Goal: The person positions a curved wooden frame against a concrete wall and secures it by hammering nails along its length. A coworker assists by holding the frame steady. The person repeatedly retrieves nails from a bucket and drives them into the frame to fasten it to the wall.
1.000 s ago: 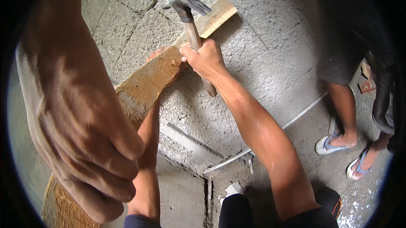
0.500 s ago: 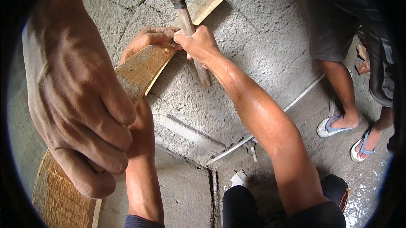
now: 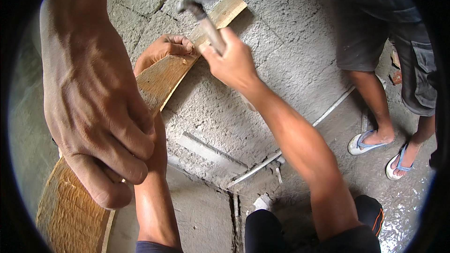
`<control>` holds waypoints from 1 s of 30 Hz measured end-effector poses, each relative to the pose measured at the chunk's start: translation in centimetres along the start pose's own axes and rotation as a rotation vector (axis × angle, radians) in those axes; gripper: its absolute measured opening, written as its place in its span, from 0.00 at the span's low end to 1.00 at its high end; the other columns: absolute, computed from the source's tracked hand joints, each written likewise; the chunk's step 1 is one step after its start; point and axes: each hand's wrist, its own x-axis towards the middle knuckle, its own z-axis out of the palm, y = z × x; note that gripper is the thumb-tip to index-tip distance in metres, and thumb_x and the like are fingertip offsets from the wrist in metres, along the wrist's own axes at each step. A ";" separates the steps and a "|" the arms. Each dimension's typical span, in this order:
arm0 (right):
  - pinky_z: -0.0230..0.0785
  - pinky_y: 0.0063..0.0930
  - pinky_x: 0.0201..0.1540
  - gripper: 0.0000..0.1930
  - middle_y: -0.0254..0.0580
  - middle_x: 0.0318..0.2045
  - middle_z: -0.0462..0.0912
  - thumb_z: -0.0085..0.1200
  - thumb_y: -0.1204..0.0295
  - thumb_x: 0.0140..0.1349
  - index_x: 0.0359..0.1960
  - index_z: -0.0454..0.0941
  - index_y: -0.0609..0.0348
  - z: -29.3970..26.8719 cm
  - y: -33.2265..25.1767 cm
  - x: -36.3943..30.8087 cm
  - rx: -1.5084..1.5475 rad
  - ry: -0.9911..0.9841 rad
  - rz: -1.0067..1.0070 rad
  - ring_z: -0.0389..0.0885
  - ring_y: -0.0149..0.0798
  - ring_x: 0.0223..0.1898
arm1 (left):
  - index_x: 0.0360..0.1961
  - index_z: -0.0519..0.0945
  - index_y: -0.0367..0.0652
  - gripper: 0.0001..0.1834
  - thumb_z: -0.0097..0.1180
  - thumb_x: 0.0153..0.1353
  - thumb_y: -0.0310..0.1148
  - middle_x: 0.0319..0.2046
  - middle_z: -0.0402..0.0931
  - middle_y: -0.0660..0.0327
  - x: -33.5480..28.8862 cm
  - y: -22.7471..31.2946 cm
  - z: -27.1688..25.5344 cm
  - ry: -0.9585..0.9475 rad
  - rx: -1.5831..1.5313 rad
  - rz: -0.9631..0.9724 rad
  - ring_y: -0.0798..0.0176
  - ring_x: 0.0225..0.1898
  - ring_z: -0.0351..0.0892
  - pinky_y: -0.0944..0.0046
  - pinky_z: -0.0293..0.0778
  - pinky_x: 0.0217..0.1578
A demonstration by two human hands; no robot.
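Note:
My right hand (image 3: 234, 63) is wrapped around the wooden handle of a claw hammer (image 3: 213, 35). The hammer's metal head, smeared by motion, hovers over the far part of a long wooden plank (image 3: 161, 77). The plank runs diagonally across rough grey concrete. At the plank's far-left edge is my left hand (image 3: 165, 50), its thumb and fingers pinched together against the wood. Whatever lies between those fingertips is too small to make out. Another person's large hand (image 3: 96, 107) covers the plank's nearer stretch, fingers curled down around it.
A rough concrete surface (image 3: 281, 56) lies under the plank. A person in dark shorts and flip-flops (image 3: 365, 143) stands at the right on wet floor. A pale strip (image 3: 253, 171) runs along the concrete's edge. Below, my dark-clothed knees (image 3: 263, 232) show.
My right hand has drawn away from my left fingertips to the right, and the hammer has tilted with it. My left hand remains pinched at the plank. The other person's hand has shifted slightly right.

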 end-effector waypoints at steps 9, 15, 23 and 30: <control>0.74 0.32 0.17 0.13 0.40 0.20 0.80 0.48 0.66 0.78 0.50 0.66 0.66 -0.7 2.9 -10.4 0.157 0.077 -0.161 0.81 0.36 0.18 | 0.38 0.88 0.40 0.04 0.69 0.65 0.29 0.34 0.89 0.62 0.5 -0.6 -0.3 0.057 0.061 0.009 0.67 0.36 0.87 0.67 0.82 0.41; 0.78 0.40 0.18 0.17 0.53 0.22 0.83 0.51 0.66 0.77 0.55 0.65 0.66 0.2 4.8 -11.7 -0.111 0.012 -0.150 0.87 0.47 0.20 | 0.38 0.88 0.39 0.06 0.70 0.64 0.30 0.35 0.89 0.61 0.8 -1.0 -0.8 0.017 0.091 0.039 0.66 0.37 0.88 0.67 0.83 0.43; 0.78 0.39 0.20 0.19 0.52 0.19 0.81 0.52 0.67 0.76 0.56 0.64 0.72 -1.2 3.9 -11.0 -0.220 -0.140 -0.017 0.87 0.45 0.21 | 0.38 0.89 0.42 0.06 0.71 0.63 0.32 0.32 0.88 0.64 0.8 -0.6 -0.6 0.057 0.169 0.020 0.70 0.33 0.85 0.67 0.80 0.37; 0.77 0.36 0.19 0.20 0.47 0.20 0.79 0.51 0.65 0.77 0.56 0.64 0.73 -0.4 3.6 -10.5 -0.023 0.002 -0.066 0.85 0.40 0.19 | 0.38 0.88 0.41 0.05 0.70 0.63 0.30 0.34 0.89 0.63 0.8 -1.1 -1.1 -0.001 0.073 0.010 0.69 0.36 0.87 0.67 0.81 0.41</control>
